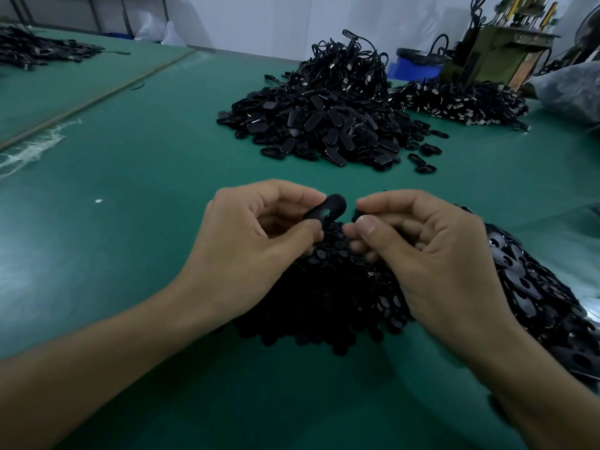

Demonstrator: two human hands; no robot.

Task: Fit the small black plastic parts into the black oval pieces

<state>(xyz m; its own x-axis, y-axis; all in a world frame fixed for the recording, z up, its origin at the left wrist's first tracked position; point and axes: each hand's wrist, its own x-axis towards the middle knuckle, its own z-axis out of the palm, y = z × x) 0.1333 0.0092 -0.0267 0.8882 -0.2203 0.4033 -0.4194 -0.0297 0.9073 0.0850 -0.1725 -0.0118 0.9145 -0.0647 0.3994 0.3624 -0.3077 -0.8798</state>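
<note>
Two hands work above the green table (130, 196). My left hand (256, 245) pinches a black oval piece (328, 207) between thumb and forefinger, slot facing me. Just beside it, not touching, my right hand (425, 251) pinches a small black part (356, 215), mostly hidden. Under both hands: heap of small parts (324, 306). Far right: heap of oval pieces (535, 287).

Dim, cool light overall. Pale sheen on the green table (39, 261) at the left edge and far right. Soft shadow under the forearms, lower centre. Pile of black parts (324, 303) at centre crushed to near-black, with little detail. Right hand (431, 254) slightly soft. Wide-angle bending toward the frame edges. Machine (493, 50), upper right, out of focus.
</note>
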